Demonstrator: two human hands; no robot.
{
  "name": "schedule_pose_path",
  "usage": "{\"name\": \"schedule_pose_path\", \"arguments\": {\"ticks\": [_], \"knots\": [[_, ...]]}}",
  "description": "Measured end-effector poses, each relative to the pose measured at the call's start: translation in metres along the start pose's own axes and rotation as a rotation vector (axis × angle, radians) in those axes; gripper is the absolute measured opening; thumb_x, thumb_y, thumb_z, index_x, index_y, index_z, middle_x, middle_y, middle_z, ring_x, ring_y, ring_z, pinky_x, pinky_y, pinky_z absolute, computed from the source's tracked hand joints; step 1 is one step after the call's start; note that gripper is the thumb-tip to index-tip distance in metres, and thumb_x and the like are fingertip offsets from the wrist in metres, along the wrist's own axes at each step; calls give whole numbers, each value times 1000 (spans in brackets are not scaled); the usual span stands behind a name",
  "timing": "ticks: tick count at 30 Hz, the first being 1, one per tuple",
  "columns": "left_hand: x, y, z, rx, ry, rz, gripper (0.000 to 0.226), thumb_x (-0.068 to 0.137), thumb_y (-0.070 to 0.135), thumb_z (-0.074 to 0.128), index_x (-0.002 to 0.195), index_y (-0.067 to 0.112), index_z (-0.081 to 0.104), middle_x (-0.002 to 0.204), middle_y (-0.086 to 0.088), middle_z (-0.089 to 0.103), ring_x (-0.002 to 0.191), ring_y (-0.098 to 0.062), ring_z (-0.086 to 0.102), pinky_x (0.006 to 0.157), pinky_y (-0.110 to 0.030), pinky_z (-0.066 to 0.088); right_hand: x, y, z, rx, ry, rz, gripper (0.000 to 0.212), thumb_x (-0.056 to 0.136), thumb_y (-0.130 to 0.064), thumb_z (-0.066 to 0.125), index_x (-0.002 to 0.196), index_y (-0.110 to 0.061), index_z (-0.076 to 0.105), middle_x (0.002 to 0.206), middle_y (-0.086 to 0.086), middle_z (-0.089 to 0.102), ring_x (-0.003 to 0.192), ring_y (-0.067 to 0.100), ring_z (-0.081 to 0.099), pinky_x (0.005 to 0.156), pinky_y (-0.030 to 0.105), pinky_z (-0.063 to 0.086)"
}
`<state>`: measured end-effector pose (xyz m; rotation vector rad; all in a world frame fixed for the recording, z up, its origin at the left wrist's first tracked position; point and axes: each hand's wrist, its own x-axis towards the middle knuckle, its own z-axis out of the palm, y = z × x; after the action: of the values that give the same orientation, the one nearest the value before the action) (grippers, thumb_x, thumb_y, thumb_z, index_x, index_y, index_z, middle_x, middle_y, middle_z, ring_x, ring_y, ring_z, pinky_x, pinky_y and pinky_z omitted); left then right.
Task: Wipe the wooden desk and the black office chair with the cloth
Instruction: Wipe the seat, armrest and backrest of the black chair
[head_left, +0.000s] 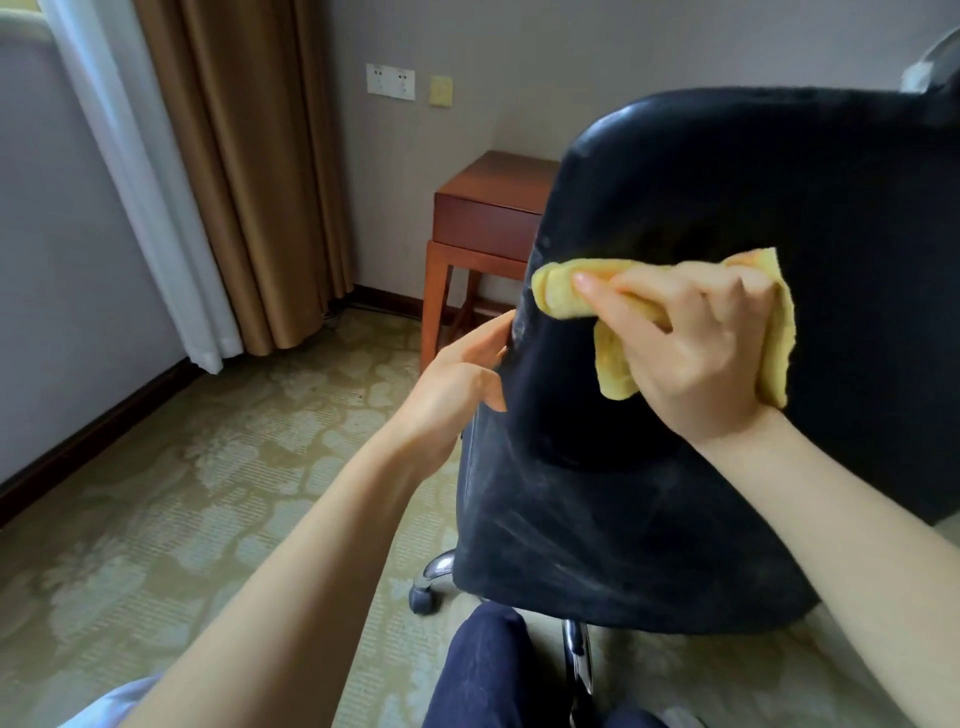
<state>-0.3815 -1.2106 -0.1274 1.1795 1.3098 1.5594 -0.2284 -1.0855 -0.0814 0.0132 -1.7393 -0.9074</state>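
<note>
The black office chair (675, 493) fills the right half of the view, its dusty backrest turned toward me. My right hand (691, 353) presses a folded yellow cloth (563, 293) flat against the upper left part of the backrest, fingers stretched over it. My left hand (457, 384) grips the backrest's left edge, thumb on the near side and fingers wrapped behind it. The chair's chrome base and a caster (426, 597) show below the backrest.
A small wooden side table (483, 218) stands against the far wall behind the chair. Brown curtains (249, 171) and a white sheer hang at the left. Patterned carpet (208, 493) covers the floor. My dark-trousered knee (483, 670) is just below the chair.
</note>
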Motion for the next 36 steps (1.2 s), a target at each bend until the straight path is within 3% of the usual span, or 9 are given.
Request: {"name": "schedule_pose_path", "arguments": {"ticks": [7,11,15,18,23,27,30,33,36], "knots": [[0,-14,0,-266,-33,38,77,48,-7,35,115,23,59,122,10,65,119,-2,55,88,-12,46,33,-45,29,-170,-4,213,25,94,-12,54,101,-26,73,97,-6,71,94,19,42,78,36,31],[1,-27,-4,-309,82,-5,71,52,-8,34,113,21,58,115,6,69,113,-8,61,84,-15,50,8,-56,35,-183,-178,25,31,89,-9,46,94,-26,72,100,-10,70,99,18,41,80,33,28],[-6,-39,-12,-103,228,-120,71,61,-12,35,105,34,65,112,15,69,114,-8,58,72,-8,48,-12,-64,39,-139,-283,-74,39,90,-10,36,95,-26,71,102,-8,69,102,20,41,82,33,29],[-13,-39,-15,-56,286,-179,71,66,-15,35,113,28,64,115,12,67,114,-7,57,82,-18,45,-31,-75,37,-73,-386,-165,42,90,-12,31,96,-24,71,105,-6,69,104,21,40,82,33,31],[-19,-23,-14,0,398,-195,73,71,-17,36,126,27,55,134,7,55,125,-13,50,104,-34,39,-54,-78,31,126,-478,-313,26,87,-13,50,94,-21,73,101,-6,69,103,19,46,84,31,34],[-20,-4,-5,47,328,-142,73,75,-15,38,130,30,51,142,9,47,132,-13,42,107,-37,34,-75,-61,13,231,-565,-474,20,81,-16,68,99,-20,75,96,-5,70,91,15,65,88,30,37],[-18,7,4,77,252,-111,76,76,-15,39,135,34,46,146,10,42,135,-12,37,111,-41,29,-85,-36,-4,239,-584,-506,25,88,-8,57,102,-19,74,97,-3,69,88,15,64,88,30,38],[-15,10,13,39,170,-102,76,74,-18,38,124,37,52,121,28,57,116,6,50,94,-20,44,-82,-12,-18,187,-521,-414,39,94,-3,41,100,-22,74,92,-4,69,88,16,56,81,30,38],[-14,5,16,9,174,-114,71,74,-18,38,114,38,54,95,36,60,90,17,53,64,-4,45,-60,5,-25,143,-384,-280,26,85,-3,61,95,-22,77,86,-3,71,84,16,51,73,31,41]]}}
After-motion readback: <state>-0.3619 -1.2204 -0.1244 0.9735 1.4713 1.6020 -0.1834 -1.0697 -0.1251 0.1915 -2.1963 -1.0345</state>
